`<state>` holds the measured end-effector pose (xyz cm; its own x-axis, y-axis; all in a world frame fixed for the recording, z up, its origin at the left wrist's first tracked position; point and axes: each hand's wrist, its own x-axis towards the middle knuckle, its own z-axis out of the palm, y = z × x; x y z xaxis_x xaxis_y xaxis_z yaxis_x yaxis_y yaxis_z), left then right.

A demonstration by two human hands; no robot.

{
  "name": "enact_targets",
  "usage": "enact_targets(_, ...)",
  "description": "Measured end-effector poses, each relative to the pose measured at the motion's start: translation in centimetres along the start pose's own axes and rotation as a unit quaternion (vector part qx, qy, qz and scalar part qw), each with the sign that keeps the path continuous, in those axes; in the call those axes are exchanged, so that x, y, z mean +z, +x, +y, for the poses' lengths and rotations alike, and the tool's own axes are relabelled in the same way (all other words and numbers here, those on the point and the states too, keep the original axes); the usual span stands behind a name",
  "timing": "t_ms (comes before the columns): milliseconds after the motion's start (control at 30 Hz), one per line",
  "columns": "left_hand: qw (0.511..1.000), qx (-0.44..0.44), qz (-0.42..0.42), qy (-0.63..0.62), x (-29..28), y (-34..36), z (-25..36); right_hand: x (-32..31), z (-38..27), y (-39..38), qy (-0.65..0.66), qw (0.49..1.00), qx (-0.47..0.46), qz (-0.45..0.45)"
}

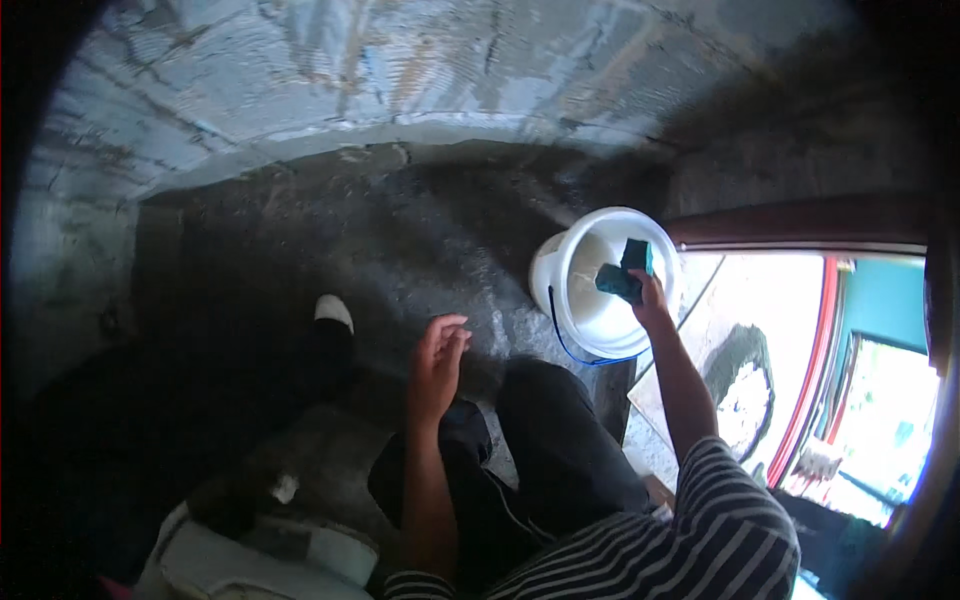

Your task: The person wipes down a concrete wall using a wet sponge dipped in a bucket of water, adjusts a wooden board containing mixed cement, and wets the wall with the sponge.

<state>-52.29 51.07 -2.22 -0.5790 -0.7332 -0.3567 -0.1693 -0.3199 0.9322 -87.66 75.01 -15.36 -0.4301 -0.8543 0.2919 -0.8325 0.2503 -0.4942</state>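
Note:
My right hand point(650, 296) grips a dark green, blocky object point(634, 258) over the mouth of a white bucket point(546, 272). The object shows two stubby parts set at an angle, and its exact kind is hard to make out. The bucket has a blue-black handle hanging down on its near side, and its mouth faces me. Off to the left, above my knees, my left hand point(438, 362) is raised with loosely bent fingers and holds nothing.
A rough grey block wall point(400, 70) rises beyond the dark floor point(380, 225). At the right is a bright doorway with a reddish frame point(812, 350). A pale container point(240, 565) stands at lower left, and a white-tipped shoe point(334, 311) is on the floor.

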Motion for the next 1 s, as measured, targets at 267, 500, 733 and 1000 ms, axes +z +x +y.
enact_targets(267, 0.952, 0.121, 0.044, 0.278, -2.6, -1.5, 4.2, -8.5, 6.0, 10.0, 0.025, 0.983, 0.159, 0.088)
enact_targets(500, 0.923, 0.171, 0.156, 0.307, -1.1, -3.6, 4.7, 0.7, 11.6, 25.9, -0.510, 0.830, 0.189, -0.124)
enact_targets(733, 0.898, 0.153, 0.164, 0.379, 1.8, -3.5, 8.4, 17.7, -8.7, 32.8, -0.418, 0.860, 0.263, -0.127)
enact_targets(1000, 0.895, 0.228, 0.024, 0.383, 6.6, -4.4, 11.0, 10.9, -10.1, 25.1, 0.580, 0.742, 0.330, 0.063)
